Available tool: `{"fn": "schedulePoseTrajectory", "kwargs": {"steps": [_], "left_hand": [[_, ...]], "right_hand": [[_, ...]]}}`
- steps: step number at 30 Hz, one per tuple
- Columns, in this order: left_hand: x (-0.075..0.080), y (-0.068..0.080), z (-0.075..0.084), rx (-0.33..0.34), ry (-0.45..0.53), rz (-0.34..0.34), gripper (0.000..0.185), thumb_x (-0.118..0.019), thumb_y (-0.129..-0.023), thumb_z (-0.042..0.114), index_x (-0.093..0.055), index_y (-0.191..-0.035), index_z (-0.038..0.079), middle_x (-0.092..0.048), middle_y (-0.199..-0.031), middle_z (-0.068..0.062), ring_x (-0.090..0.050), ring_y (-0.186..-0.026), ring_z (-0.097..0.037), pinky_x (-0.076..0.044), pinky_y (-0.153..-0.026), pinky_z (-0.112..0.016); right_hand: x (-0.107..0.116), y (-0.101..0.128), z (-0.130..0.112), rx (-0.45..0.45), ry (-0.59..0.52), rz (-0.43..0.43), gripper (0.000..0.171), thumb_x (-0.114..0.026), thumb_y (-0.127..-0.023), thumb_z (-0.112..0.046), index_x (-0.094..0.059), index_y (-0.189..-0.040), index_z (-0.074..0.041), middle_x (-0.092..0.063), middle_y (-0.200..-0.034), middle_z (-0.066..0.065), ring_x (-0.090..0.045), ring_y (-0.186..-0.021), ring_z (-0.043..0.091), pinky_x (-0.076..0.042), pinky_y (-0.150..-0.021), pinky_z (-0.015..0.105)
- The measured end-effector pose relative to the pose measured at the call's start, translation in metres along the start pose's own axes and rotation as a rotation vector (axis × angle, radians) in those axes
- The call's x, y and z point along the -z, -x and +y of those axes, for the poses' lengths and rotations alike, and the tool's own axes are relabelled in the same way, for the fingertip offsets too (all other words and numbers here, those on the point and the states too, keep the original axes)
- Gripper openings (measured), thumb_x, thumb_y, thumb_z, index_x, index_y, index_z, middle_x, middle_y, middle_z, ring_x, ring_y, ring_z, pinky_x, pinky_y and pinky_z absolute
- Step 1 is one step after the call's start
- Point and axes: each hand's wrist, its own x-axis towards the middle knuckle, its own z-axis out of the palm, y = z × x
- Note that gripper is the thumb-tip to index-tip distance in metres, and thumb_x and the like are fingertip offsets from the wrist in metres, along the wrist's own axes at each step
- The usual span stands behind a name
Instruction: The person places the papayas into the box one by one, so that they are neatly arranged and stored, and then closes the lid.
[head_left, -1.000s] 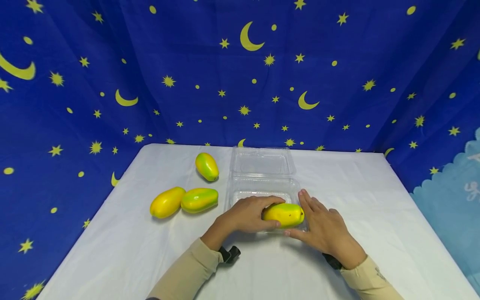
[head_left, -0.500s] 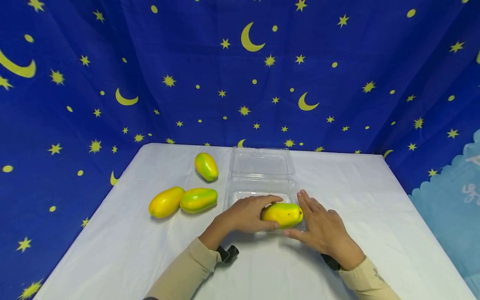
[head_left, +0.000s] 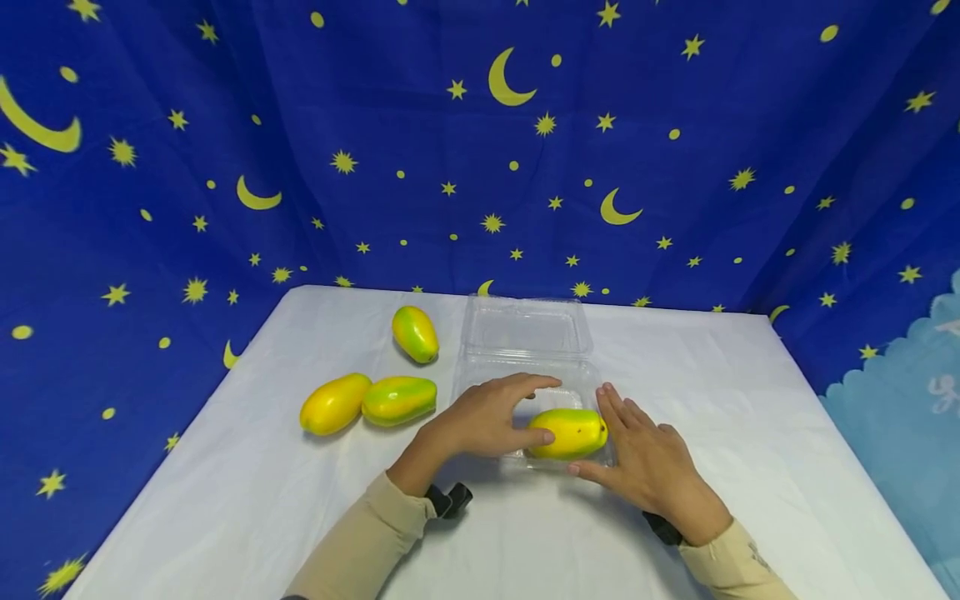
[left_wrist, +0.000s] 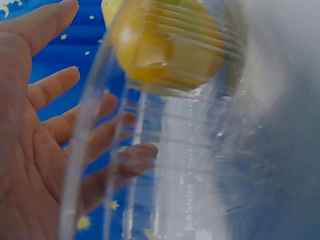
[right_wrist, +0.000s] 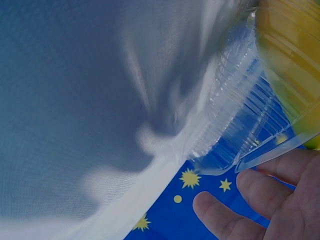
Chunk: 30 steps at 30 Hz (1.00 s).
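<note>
A yellow-green papaya (head_left: 572, 434) lies inside the front part of a clear plastic clamshell container (head_left: 461, 379). My left hand (head_left: 483, 423) hovers over the container's left side, fingers spread, thumb overlapping the papaya's left end in the head view. In the left wrist view the same fingers stand apart from the papaya (left_wrist: 175, 60), behind the see-through wall (left_wrist: 185, 165). At the container's right edge is my right hand (head_left: 651, 457), its fingers straight along the rim and its thumb by the front corner. The right wrist view shows its fingertips (right_wrist: 260, 190) right at the container rim.
Left of the container, two papayas lie end to end, one yellow (head_left: 335, 404) and one greener (head_left: 399, 401). A third papaya (head_left: 416, 334) rests farther back. The container's lid (head_left: 527, 327) lies folded back on the white-covered table (head_left: 697, 367), before a blue star-patterned cloth (head_left: 420, 108).
My left hand has let go of the papaya, its fingers spreading and shifting slightly back and left. The papaya stays in the container. My right hand keeps its place.
</note>
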Motion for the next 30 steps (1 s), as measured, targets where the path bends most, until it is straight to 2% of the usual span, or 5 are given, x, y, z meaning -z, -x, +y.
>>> {"fn": "schedulePoseTrajectory", "kwargs": {"steps": [5,17,20,25,30], "left_hand": [[0.013,0.005,0.000,-0.006,0.007,0.050,0.067,-0.060,-0.091,0.065,-0.036,-0.151,0.047,-0.046,-0.152,0.017,-0.060,-0.127,-0.015,-0.052,-0.100,-0.048],[0.040,0.017,-0.010,-0.033,0.057,0.271,0.060,-0.068,-0.090,0.055,-0.045,-0.145,0.045,-0.050,-0.144,0.022,-0.055,-0.127,-0.007,-0.050,-0.104,-0.042],[0.042,0.019,-0.013,-0.039,0.060,0.301,0.060,-0.070,-0.090,0.054,-0.047,-0.144,0.044,-0.050,-0.144,0.022,-0.053,-0.131,-0.007,-0.048,-0.107,-0.042],[0.048,0.025,-0.013,-0.015,0.054,0.304,0.060,-0.069,-0.089,0.057,-0.046,-0.144,0.045,-0.048,-0.146,0.020,-0.047,-0.137,-0.009,-0.044,-0.111,-0.046],[0.057,0.037,-0.016,-0.003,0.048,0.351,0.061,-0.068,-0.090,0.054,-0.048,-0.145,0.039,-0.048,-0.148,0.017,-0.045,-0.139,-0.012,-0.043,-0.112,-0.048]], "right_hand": [[-0.001,-0.001,-0.001,-0.005,0.003,-0.003,0.115,-0.050,-0.080,-0.086,-0.027,-0.158,-0.005,-0.028,-0.164,0.012,-0.046,-0.140,0.041,-0.050,-0.087,0.065],[-0.001,0.000,0.001,-0.018,0.001,-0.029,0.115,-0.049,-0.081,-0.086,-0.025,-0.158,-0.004,-0.026,-0.165,0.012,-0.043,-0.142,0.041,-0.048,-0.090,0.067],[-0.001,0.001,0.001,-0.018,-0.002,-0.027,0.115,-0.048,-0.081,-0.086,-0.025,-0.158,-0.004,-0.027,-0.165,0.014,-0.044,-0.141,0.041,-0.049,-0.089,0.067],[-0.001,0.000,0.000,-0.015,-0.006,-0.015,0.116,-0.048,-0.081,-0.086,-0.025,-0.158,-0.003,-0.027,-0.164,0.015,-0.044,-0.141,0.042,-0.050,-0.087,0.066],[-0.001,-0.001,-0.002,-0.012,-0.013,-0.014,0.116,-0.050,-0.081,-0.085,-0.024,-0.158,-0.003,-0.026,-0.165,0.014,-0.044,-0.141,0.041,-0.049,-0.088,0.067]]}}
